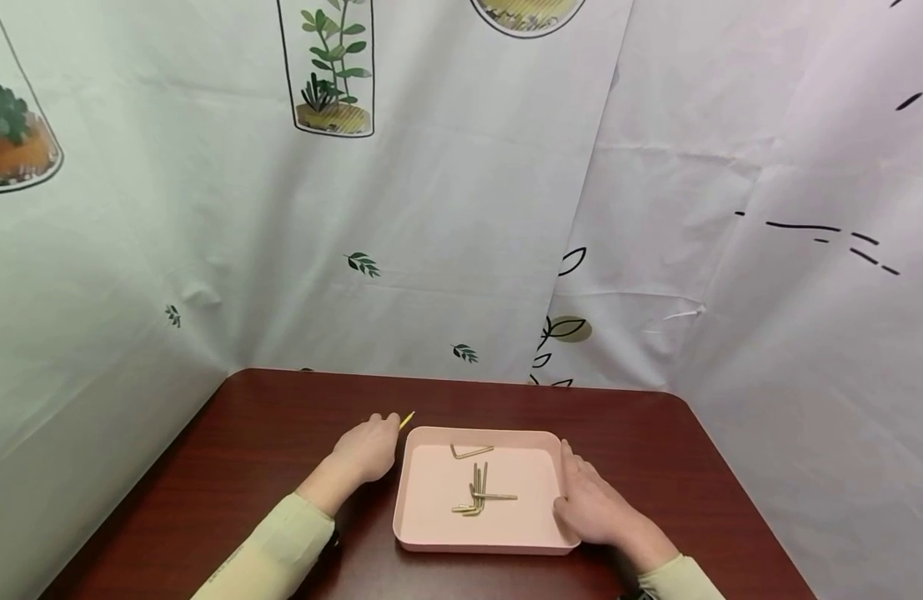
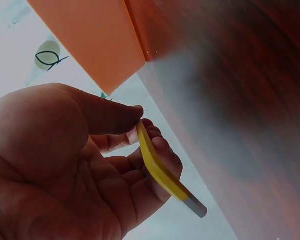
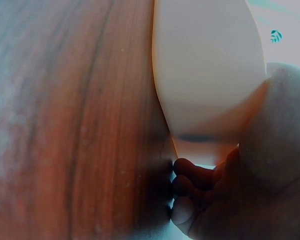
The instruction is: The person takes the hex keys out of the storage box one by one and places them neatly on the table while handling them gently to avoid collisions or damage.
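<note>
Left wrist view: left hand point(image 2: 80, 162) pinches a bent, yellow, grey-tipped hex key point(image 2: 159, 173); right hand point(image 1: 592, 502) grips the pink tray point(image 1: 431, 492).

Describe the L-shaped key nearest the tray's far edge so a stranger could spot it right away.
On the dark red table sits a pink tray. Inside it, look beyond the cluster of brass-coloured L-shaped keys, toward the far rim. The lone key there lies apart, while the others bunch together.
</note>
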A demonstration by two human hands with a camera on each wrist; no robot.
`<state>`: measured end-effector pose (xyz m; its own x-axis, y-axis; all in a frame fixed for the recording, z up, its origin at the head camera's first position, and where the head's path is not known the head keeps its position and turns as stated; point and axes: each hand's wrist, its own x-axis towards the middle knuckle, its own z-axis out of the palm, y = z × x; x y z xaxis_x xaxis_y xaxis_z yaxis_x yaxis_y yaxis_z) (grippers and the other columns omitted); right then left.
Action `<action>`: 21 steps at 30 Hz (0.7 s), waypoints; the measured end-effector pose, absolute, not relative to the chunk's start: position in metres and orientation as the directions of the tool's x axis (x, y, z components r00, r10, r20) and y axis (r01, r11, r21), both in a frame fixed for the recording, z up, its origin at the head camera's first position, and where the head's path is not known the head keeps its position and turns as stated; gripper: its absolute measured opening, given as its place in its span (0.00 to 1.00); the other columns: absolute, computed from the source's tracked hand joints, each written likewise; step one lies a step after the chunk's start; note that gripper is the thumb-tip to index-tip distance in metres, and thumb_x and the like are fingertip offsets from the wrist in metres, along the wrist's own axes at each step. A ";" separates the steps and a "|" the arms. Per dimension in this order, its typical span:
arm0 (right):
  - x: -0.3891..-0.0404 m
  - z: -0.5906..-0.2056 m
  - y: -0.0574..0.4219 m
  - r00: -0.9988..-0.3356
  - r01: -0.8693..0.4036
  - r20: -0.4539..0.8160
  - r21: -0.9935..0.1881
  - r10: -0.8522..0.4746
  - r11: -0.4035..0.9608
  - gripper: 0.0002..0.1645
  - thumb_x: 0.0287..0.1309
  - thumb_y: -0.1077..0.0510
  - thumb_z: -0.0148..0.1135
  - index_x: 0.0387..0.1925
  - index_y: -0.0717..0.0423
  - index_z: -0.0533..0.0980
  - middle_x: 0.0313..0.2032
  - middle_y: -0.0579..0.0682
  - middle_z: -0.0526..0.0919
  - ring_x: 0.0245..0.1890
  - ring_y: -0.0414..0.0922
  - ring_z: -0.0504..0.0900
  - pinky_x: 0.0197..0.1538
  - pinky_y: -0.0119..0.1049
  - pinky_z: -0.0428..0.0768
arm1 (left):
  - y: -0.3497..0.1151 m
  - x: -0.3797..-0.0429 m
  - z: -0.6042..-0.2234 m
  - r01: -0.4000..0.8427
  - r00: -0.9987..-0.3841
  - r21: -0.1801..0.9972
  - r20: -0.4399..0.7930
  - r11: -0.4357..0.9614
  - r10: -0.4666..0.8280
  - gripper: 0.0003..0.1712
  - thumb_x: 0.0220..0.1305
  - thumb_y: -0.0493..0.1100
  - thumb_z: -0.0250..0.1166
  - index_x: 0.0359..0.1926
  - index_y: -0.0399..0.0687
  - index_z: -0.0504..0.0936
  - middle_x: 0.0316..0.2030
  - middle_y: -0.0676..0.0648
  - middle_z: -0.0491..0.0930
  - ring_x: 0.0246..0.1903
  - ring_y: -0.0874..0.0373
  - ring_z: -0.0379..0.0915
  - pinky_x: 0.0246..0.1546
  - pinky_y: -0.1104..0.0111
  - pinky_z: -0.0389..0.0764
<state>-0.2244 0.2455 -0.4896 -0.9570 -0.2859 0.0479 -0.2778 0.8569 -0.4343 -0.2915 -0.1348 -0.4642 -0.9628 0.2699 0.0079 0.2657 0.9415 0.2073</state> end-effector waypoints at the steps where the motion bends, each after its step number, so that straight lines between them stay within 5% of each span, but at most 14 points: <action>1: -0.224 -0.489 0.246 -0.957 -0.278 0.049 -0.435 -0.286 0.857 0.53 0.64 0.65 0.62 0.81 0.83 0.49 0.77 0.80 0.63 0.78 0.72 0.65 0.77 0.66 0.67 | -0.134 -0.292 -0.465 0.264 -0.963 0.207 0.004 0.942 0.269 0.15 0.81 0.34 0.59 0.62 0.30 0.78 0.45 0.31 0.80 0.39 0.40 0.84 0.40 0.45 0.87; 6: -0.225 -0.490 0.246 -0.956 -0.280 0.049 -0.429 -0.288 0.859 0.53 0.64 0.65 0.61 0.81 0.83 0.49 0.77 0.80 0.63 0.79 0.71 0.65 0.77 0.66 0.67 | -0.134 -0.293 -0.468 0.242 -0.968 0.204 -0.020 0.949 0.251 0.18 0.82 0.34 0.59 0.65 0.28 0.77 0.48 0.29 0.82 0.47 0.37 0.85 0.46 0.43 0.87; 21: -0.225 -0.489 0.246 -0.960 -0.268 0.040 -0.435 -0.278 0.860 0.53 0.64 0.64 0.62 0.82 0.83 0.49 0.78 0.80 0.62 0.79 0.71 0.65 0.77 0.66 0.67 | -0.144 -0.312 -0.495 0.214 -0.974 0.191 -0.029 0.958 0.223 0.14 0.80 0.34 0.58 0.58 0.28 0.77 0.45 0.31 0.82 0.47 0.37 0.85 0.45 0.44 0.86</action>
